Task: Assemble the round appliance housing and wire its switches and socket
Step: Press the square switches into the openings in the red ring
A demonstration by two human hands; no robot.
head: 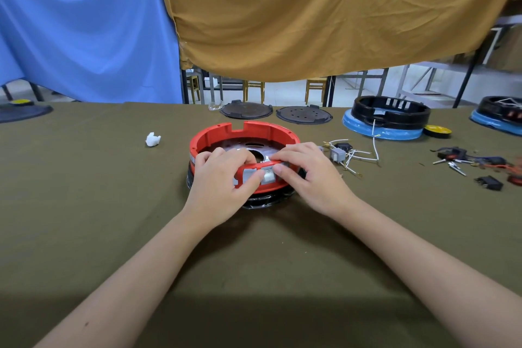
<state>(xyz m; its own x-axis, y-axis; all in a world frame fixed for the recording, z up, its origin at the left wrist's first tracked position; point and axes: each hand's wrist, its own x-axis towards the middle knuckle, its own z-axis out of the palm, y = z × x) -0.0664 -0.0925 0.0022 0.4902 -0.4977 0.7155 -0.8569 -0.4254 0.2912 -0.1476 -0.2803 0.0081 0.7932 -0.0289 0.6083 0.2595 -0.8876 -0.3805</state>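
Note:
A round red housing ring [223, 133] sits on a black base in the middle of the olive table cloth. Its near wall carries grey switch frames, one holding a white rocker switch [267, 175]. My left hand [223, 181] grips the near rim, fingers curled inside the ring and thumb pressing the switch panel from outside. My right hand [308, 172] holds the rim from the right, fingers over the top edge and thumb on the white switch. A grey switch with white wires [339, 155] lies just right of the ring.
Two dark round plates [246, 110] [303, 115] lie behind the ring. A black housing on a blue base [387, 118] stands at the right back, another at the far right edge. Black switches and red wires [477, 164] are scattered right. A white wad [152, 139] lies left.

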